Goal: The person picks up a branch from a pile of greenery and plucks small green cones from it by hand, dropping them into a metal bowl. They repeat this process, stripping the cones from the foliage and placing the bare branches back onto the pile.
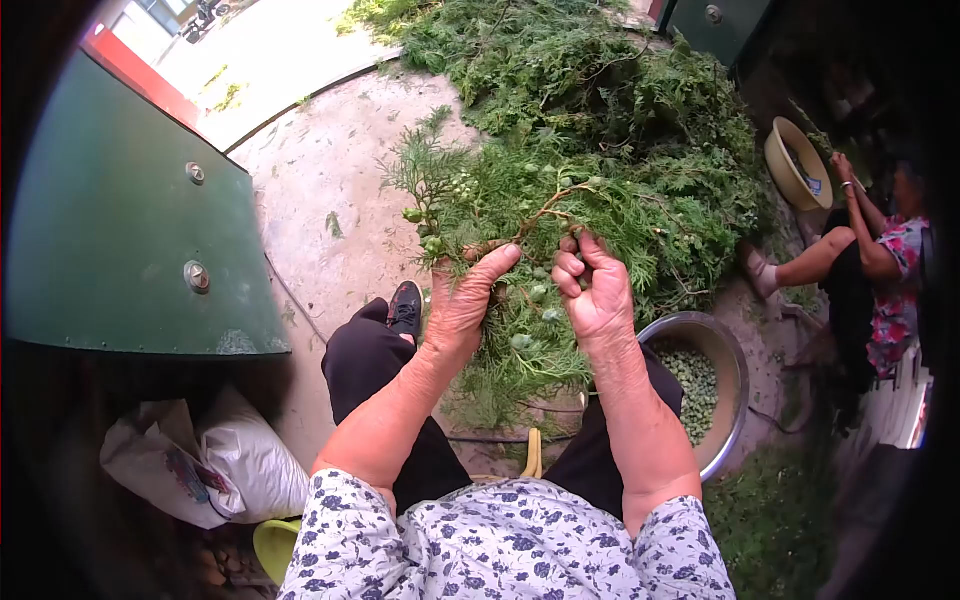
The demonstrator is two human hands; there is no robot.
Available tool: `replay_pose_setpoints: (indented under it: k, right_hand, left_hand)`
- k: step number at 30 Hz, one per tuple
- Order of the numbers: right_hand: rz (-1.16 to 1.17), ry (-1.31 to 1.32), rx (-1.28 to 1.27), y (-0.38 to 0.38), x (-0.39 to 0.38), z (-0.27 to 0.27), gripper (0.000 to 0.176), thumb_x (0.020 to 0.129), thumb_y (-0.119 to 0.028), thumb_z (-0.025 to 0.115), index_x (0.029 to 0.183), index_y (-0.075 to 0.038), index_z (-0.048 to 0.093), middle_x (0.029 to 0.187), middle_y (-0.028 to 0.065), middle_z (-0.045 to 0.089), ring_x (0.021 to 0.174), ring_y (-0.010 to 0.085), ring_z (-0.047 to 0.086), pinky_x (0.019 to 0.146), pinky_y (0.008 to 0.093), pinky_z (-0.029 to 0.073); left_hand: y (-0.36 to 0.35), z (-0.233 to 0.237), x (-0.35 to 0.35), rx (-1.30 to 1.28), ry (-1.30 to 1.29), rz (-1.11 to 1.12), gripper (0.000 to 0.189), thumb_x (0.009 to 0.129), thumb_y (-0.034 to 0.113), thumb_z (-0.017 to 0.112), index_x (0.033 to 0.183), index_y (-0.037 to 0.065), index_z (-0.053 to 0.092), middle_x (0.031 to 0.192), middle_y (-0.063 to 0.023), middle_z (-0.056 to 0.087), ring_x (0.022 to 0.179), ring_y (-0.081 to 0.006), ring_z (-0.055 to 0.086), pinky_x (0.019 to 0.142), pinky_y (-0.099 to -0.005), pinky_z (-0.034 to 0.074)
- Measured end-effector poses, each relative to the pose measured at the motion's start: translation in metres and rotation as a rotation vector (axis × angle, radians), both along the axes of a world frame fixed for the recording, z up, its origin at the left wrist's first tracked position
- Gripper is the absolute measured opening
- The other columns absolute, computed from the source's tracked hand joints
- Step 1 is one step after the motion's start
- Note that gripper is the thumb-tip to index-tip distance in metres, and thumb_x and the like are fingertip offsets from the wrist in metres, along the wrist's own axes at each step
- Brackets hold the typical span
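Observation:
My left hand (465, 300) grips the brown stem of a leafy evergreen branch (545, 208), thumb laid along it. Flat, feathery green sprays spread out from the branch above and below my hands, with small round green cones (522, 342) among them. Close to the branch on its right side, my right hand (600, 295) is closed, fingertips pinched together with the palm side turned up. Whatever lies in that pinch is too small or hidden to make out. Beside my right forearm stands a metal basin (742, 385) holding many picked green cones (690, 385).
A large heap of cut evergreen branches (620, 100) covers the floor ahead. At right, a seated person (890, 250) works near a tan basin (810, 190). On the left are a green metal door (130, 230), white sacks (250, 455) and a yellow-green bowl (272, 548).

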State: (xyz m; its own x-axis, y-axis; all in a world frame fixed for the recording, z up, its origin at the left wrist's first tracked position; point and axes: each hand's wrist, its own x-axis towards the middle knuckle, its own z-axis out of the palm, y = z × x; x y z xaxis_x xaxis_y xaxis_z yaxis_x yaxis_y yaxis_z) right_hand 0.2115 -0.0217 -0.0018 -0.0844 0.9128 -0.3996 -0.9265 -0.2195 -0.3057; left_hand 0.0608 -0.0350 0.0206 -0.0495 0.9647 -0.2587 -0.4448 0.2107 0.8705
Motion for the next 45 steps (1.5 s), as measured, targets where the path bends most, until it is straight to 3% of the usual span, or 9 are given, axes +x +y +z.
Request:
replay_pose_setpoints:
  k: [10, 13, 16, 23, 29, 31, 36, 41, 45]
  right_hand:
    - [-0.216, -0.656, 0.007, -0.082, 0.148, 0.004, 0.019, 0.085, -0.008, 0.055, 0.103, -0.003, 0.053, 0.078, 0.002, 0.052, 0.06, 0.0093, 0.048, 0.043, 0.0195, 0.035]
    - [-0.223, -1.076, -0.198, -0.131, 0.197, -0.029, 0.028, 0.078, -0.006, 0.058, 0.106, -0.005, 0.055, 0.083, -0.0004, 0.055, 0.07, 0.0067, 0.052, 0.058, 0.0224, 0.043]
    - [-0.12, -1.588, -0.316, -0.177, 0.252, -0.088, 0.039, 0.079, -0.02, 0.062, 0.112, 0.0, 0.058, 0.109, 0.0112, 0.06, 0.099, 0.0203, 0.053, 0.087, 0.0318, 0.04]
    - [0.057, -2.124, -0.881, -0.26, 0.335, -0.154, 0.032, 0.077, -0.013, 0.051, 0.105, -0.003, 0.062, 0.102, 0.0156, 0.063, 0.094, 0.027, 0.06, 0.082, 0.0344, 0.044]
    - [-0.288, -1.893, -0.451, -0.22, 0.275, -0.101, 0.028, 0.08, -0.009, 0.054, 0.106, 0.001, 0.061, 0.094, 0.0086, 0.063, 0.08, 0.0186, 0.06, 0.073, 0.0286, 0.047]
    - [-0.311, -1.711, -0.18, -0.178, 0.176, -0.028, 0.021, 0.085, -0.008, 0.054, 0.103, 0.0, 0.061, 0.084, 0.0017, 0.06, 0.07, 0.0085, 0.055, 0.063, 0.0208, 0.045]
    - [0.009, -1.703, 0.521, -0.147, 0.013, 0.032, 0.014, 0.08, -0.003, 0.062, 0.094, -0.001, 0.061, 0.078, 0.0032, 0.058, 0.066, 0.011, 0.055, 0.06, 0.023, 0.044]
    - [0.127, -1.711, 0.688, -0.139, -0.048, 0.013, 0.022, 0.074, -0.007, 0.067, 0.094, -0.002, 0.06, 0.081, 0.0085, 0.057, 0.067, 0.0204, 0.057, 0.061, 0.0287, 0.045]
    - [0.156, -1.568, 0.54, -0.139, -0.054, -0.008, 0.026, 0.077, -0.002, 0.064, 0.102, 0.001, 0.057, 0.086, 0.005, 0.06, 0.071, 0.0097, 0.056, 0.064, 0.0243, 0.047]
  left_hand:
    - [-0.06, -0.008, -0.016, -0.245, -0.053, -0.052, 0.028, 0.077, 0.026, 0.071, 0.096, 0.006, 0.064, 0.087, 0.0004, 0.063, 0.074, -0.009, 0.058, 0.068, -0.0226, 0.046]
    - [-0.075, -0.02, -0.019, -0.237, -0.064, -0.051, 0.027, 0.078, 0.027, 0.069, 0.095, 0.007, 0.064, 0.083, -0.0003, 0.064, 0.07, -0.0091, 0.059, 0.064, -0.0232, 0.048]
    - [-0.086, -0.026, -0.027, -0.241, -0.24, -0.065, 0.025, 0.077, 0.024, 0.07, 0.094, 0.007, 0.064, 0.084, -0.0014, 0.064, 0.07, -0.01, 0.059, 0.064, -0.0236, 0.049]
    - [-0.1, -0.035, -0.042, -0.218, -0.176, -0.12, 0.036, 0.073, 0.023, 0.075, 0.101, 0.006, 0.062, 0.093, -0.0006, 0.063, 0.084, -0.01, 0.057, 0.076, -0.0236, 0.046]
    - [-0.113, -0.058, -0.036, 0.099, 0.254, -0.049, 0.034, 0.082, 0.029, 0.065, 0.102, 0.002, 0.058, 0.096, -0.0057, 0.064, 0.089, -0.0204, 0.059, 0.08, -0.0352, 0.044]
    - [-0.114, -0.064, -0.037, 0.285, 0.757, -0.113, 0.032, 0.083, 0.029, 0.062, 0.098, 0.001, 0.059, 0.088, -0.0145, 0.064, 0.085, -0.0298, 0.061, 0.075, -0.0384, 0.046]
    - [-0.117, -0.082, -0.028, 0.442, 1.242, -0.142, 0.02, 0.082, 0.022, 0.059, 0.088, 0.003, 0.061, 0.072, -0.0185, 0.06, 0.067, -0.0359, 0.058, 0.057, -0.0427, 0.046]
    - [-0.114, -0.103, -0.03, 0.498, 1.1, -0.189, 0.013, 0.076, 0.012, 0.056, 0.084, 0.002, 0.059, 0.067, -0.0201, 0.058, 0.064, -0.039, 0.057, 0.055, -0.0457, 0.046]
    - [-0.117, -0.116, -0.03, 0.406, 1.029, -0.21, 0.011, 0.072, 0.008, 0.054, 0.081, 0.003, 0.057, 0.067, -0.0205, 0.057, 0.066, -0.0395, 0.057, 0.056, -0.0475, 0.046]
